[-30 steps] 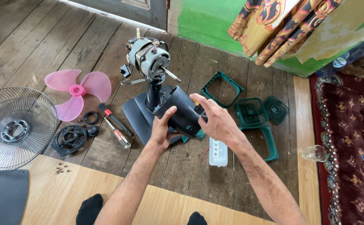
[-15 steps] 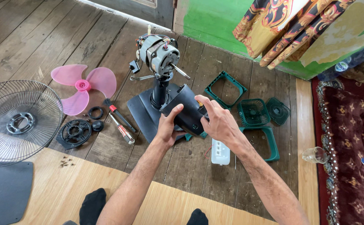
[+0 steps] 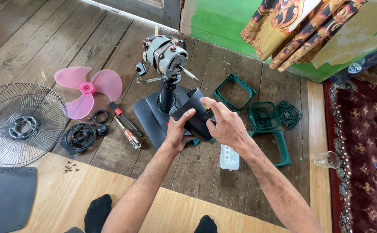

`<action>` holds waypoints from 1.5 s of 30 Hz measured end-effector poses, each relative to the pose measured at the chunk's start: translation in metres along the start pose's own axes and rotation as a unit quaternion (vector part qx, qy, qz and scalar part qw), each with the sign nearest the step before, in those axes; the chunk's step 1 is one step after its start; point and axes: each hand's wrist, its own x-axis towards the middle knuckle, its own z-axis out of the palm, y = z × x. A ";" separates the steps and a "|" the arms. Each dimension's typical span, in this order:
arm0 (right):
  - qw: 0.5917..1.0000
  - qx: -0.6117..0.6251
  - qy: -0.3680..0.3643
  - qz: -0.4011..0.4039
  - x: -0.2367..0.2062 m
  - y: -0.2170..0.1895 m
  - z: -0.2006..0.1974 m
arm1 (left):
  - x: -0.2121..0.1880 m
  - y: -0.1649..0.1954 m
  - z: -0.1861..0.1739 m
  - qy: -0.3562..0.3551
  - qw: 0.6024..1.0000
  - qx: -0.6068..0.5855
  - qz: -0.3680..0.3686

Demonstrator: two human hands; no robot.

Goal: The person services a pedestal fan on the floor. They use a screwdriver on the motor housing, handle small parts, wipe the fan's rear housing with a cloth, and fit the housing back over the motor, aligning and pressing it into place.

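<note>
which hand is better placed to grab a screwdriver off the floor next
Probably the left. The left hand and right hand both grip the black cover, but the screwdrivers lie on the floor on the left hand's side, nearer to it; the right would have to cross over.

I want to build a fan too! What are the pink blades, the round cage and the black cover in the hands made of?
Pink blades: likely plastic, smooth, slightly see-through.
Cage: looks like thin metal wire, grey and shiny.
Black cover, held by the left hand and right hand: probably moulded plastic, dull black sheen.
</note>
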 end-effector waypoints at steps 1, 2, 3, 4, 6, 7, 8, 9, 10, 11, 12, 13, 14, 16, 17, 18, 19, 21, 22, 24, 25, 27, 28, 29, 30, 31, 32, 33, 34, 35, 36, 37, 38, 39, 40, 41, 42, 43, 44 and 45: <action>1.000 -0.004 0.004 -0.003 -0.001 0.000 0.001 | 0.000 0.000 0.000 0.001 1.000 0.000 0.000; 1.000 -0.014 0.008 -0.010 -0.001 0.002 0.002 | 0.001 0.000 0.001 0.003 1.000 0.001 0.004; 0.999 -0.024 0.012 -0.018 -0.001 0.003 0.004 | 0.001 0.000 0.002 0.005 1.000 0.001 0.008; 0.999 -0.033 0.015 -0.024 -0.002 0.004 0.006 | 0.001 -0.001 0.002 0.007 1.000 0.002 0.011; 0.997 -0.067 0.016 -0.032 -0.003 0.008 0.010 | 0.002 -0.003 0.006 0.027 0.999 0.010 0.019; 0.996 -0.084 0.017 -0.035 -0.004 0.009 0.012 | 0.002 -0.003 0.006 0.037 0.999 0.014 0.023; 0.993 -0.096 0.038 -0.056 -0.005 0.011 0.014 | 0.002 -0.003 0.006 0.040 0.999 0.008 0.014; 0.989 -0.108 0.059 -0.079 -0.006 0.013 0.015 | 0.003 -0.003 0.007 0.044 0.999 0.001 0.007; 0.984 -0.120 0.079 -0.101 -0.007 0.016 0.016 | 0.004 -0.003 0.007 0.049 0.999 -0.006 -0.001; 0.981 -0.141 0.080 -0.104 -0.007 0.017 0.017 | 0.005 -0.002 0.006 0.047 0.999 -0.018 -0.013; 0.977 -0.163 0.082 -0.109 -0.007 0.019 0.018 | 0.008 -0.001 0.006 0.045 0.998 -0.030 -0.025; 0.973 -0.183 0.082 -0.112 -0.007 0.020 0.019 | 0.009 -0.001 0.005 0.043 0.997 -0.041 -0.038; 0.970 -0.191 0.089 -0.122 -0.008 0.021 0.021 | 0.011 -0.002 0.005 0.043 0.998 -0.043 -0.036; 0.962 -0.206 0.104 -0.144 -0.007 0.021 0.023 | 0.017 -0.003 0.007 0.041 0.998 -0.045 -0.029; 0.964 -0.205 0.097 -0.137 -0.008 0.021 0.023 | 0.019 -0.004 0.007 0.040 0.997 -0.051 -0.035; 0.966 -0.203 0.091 -0.131 -0.008 0.021 0.023 | 0.021 -0.004 0.007 0.039 0.997 -0.056 -0.040; 0.968 -0.201 0.084 -0.125 -0.008 0.020 0.023 | 0.023 -0.005 0.007 0.039 0.996 -0.062 -0.046; 0.966 -0.210 0.092 -0.124 -0.007 0.019 0.021 | 0.026 -0.006 0.008 0.029 0.996 -0.068 -0.053; 0.965 -0.213 0.094 -0.122 -0.008 0.018 0.020 | 0.026 -0.006 0.008 0.025 0.995 -0.071 -0.058; 0.958 -0.222 0.101 -0.149 -0.007 0.016 0.016 | 0.028 -0.005 0.010 0.029 0.995 -0.068 -0.061; 0.954 -0.227 0.104 -0.164 -0.005 0.015 0.016 | 0.028 -0.005 0.010 0.032 0.995 -0.067 -0.062; 0.953 -0.226 0.102 -0.172 -0.003 0.014 0.015 | 0.031 -0.003 0.013 0.026 0.996 -0.059 -0.055; 0.952 -0.227 0.102 -0.176 -0.002 0.014 0.014 | 0.033 -0.002 0.014 0.022 0.997 -0.054 -0.051; 0.953 -0.227 0.098 -0.173 -0.002 0.014 0.014 | 0.033 -0.001 0.015 0.025 0.997 -0.055 -0.055; 0.954 -0.228 0.094 -0.169 -0.002 0.014 0.013 | 0.035 0.000 0.016 0.027 0.996 -0.055 -0.058; 0.955 -0.229 0.090 -0.166 -0.002 0.014 0.012 | 0.035 0.000 0.017 0.028 0.996 -0.055 -0.060; 0.957 -0.223 0.083 -0.165 -0.002 0.014 0.011 | 0.035 0.001 0.018 0.029 0.996 -0.055 -0.060; 0.959 -0.217 0.075 -0.163 -0.001 0.014 0.010 | 0.035 0.002 0.018 0.030 0.996 -0.056 -0.060; 0.961 -0.211 0.068 -0.162 0.000 0.015 0.008 | 0.035 0.004 0.019 0.031 0.996 -0.056 -0.060; 0.962 -0.207 0.071 -0.161 0.000 0.015 0.007 | 0.034 0.005 0.020 0.028 0.997 -0.050 -0.054; 0.963 -0.203 0.074 -0.160 0.001 0.016 0.005 | 0.033 0.006 0.020 0.025 0.998 -0.043 -0.047; 0.964 -0.198 0.077 -0.159 0.002 0.017 0.002 | 0.031 0.007 0.021 0.022 0.998 -0.037 -0.041; 0.969 -0.190 0.066 -0.142 0.002 0.018 0.000 | 0.030 0.008 0.022 0.023 0.998 -0.037 -0.043; 0.974 -0.180 0.056 -0.124 0.003 0.021 -0.004 | 0.028 0.008 0.023 0.024 0.998 -0.038 -0.044; 0.979 -0.170 0.046 -0.106 0.005 0.023 -0.007 | 0.027 0.009 0.024 0.025 0.998 -0.038 -0.045; 0.983 -0.150 0.045 -0.099 0.005 0.026 -0.010 | 0.025 0.010 0.024 0.017 0.998 -0.032 -0.041; 0.986 -0.130 0.044 -0.092 0.006 0.029 -0.014 | 0.024 0.010 0.025 0.008 0.999 -0.027 -0.036; 0.989 -0.110 0.043 -0.085 0.006 0.032 -0.017 | 0.023 0.010 0.025 -0.001 0.999 -0.022 -0.031; 0.991 -0.107 0.035 -0.073 0.005 0.034 -0.020 | 0.023 0.009 0.025 -0.003 0.999 -0.020 -0.031; 0.992 -0.106 0.027 -0.062 0.005 0.036 -0.022 | 0.023 0.009 0.025 -0.007 0.999 -0.019 -0.030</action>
